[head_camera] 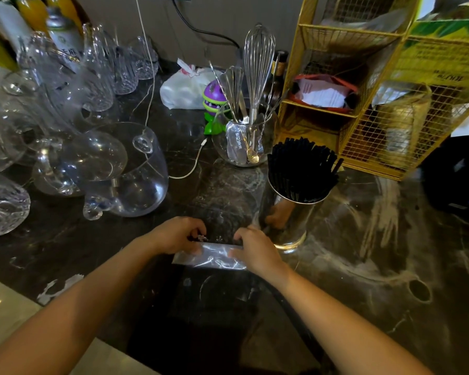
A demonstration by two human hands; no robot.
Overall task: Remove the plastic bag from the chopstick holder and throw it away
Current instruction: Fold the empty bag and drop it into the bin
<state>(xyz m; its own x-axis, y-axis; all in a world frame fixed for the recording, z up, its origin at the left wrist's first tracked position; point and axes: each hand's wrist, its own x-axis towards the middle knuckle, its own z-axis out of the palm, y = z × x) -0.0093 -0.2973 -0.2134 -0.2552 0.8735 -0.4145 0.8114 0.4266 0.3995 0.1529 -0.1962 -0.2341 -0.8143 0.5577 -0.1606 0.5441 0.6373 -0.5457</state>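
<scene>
Nearest the camera, two bare forearms reached out over a dark, marbled counter (363, 239) streaked with pale smears. The left hand (178, 235) and the right hand (255, 249) rested on the two ends of a clear bag (214, 259), a flat, crinkled, glossy rectangle of thin plastic lying on the counter. The left fingers were curled down, thumb and fingertips pinched at the bag's far left corner. The right fingers were bent over the bag's right end, pressing or gripping it; how firmly could not be told. The bag lay out of the holder (290, 212), just to its near left.

The holder was a tall, mirror-bright metal cylinder with a gold rim, touching nothing but the counter, and it mirrored the right hand on its wall. It was packed with slim black chopsticks (301, 169) standing on end.

Farther back stood a round glass bowl (241, 142) holding a wire whisk (257, 63) and steel spoons. To the left crowded clear glassware (114, 169), smooth and bulbous near, cut and ribbed farther off. A thin white cable (192, 169) curled between them. At the far right rose a yellow wire rack (363, 104), and behind the bowl sat a knotted white bag (184, 90) and a purple-and-green toy (214, 104).
</scene>
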